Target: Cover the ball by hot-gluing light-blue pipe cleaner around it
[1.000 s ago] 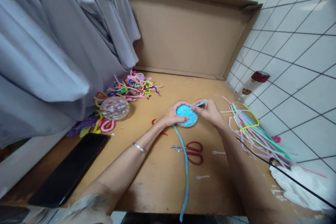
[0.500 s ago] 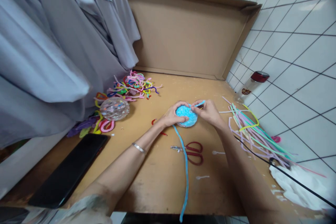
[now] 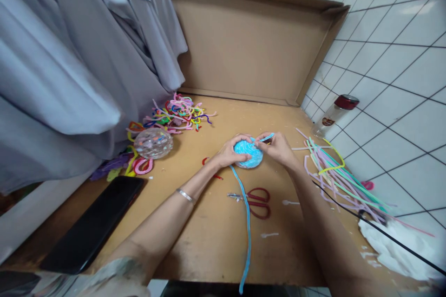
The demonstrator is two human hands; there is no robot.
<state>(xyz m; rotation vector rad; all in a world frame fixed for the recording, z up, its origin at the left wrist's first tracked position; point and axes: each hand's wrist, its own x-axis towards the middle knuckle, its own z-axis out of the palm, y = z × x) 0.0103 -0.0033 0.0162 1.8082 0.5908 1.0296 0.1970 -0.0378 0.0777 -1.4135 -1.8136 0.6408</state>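
Observation:
A round shape wrapped in blue pipe cleaner [image 3: 248,154] is held above the table, with my left hand [image 3: 228,153] curled around its left side, thumb across the front. On its upper right, my right hand [image 3: 277,149] pinches a blue pipe cleaner end [image 3: 267,138] that sticks out past the fingers. A long blue pipe cleaner [image 3: 248,222] hangs from below my left hand to the table's front edge. It crosses a pair of red-handled scissors [image 3: 258,203] lying under the hands. Small red pieces [image 3: 218,177] lie by my left wrist.
Left stand a clear faceted ball [image 3: 153,143], a heap of coloured pipe cleaners [image 3: 179,113] and a black phone [image 3: 95,225]. Straight pipe cleaners [image 3: 339,178], a red-lidded jar [image 3: 334,116], a black cable [image 3: 390,232] and white tissue [image 3: 400,248] are right. A cardboard panel [image 3: 244,41] closes the back.
The view has shifted very slightly. Both hands keep the same grip on the blue shape and the pipe cleaner end, with almost no movement.

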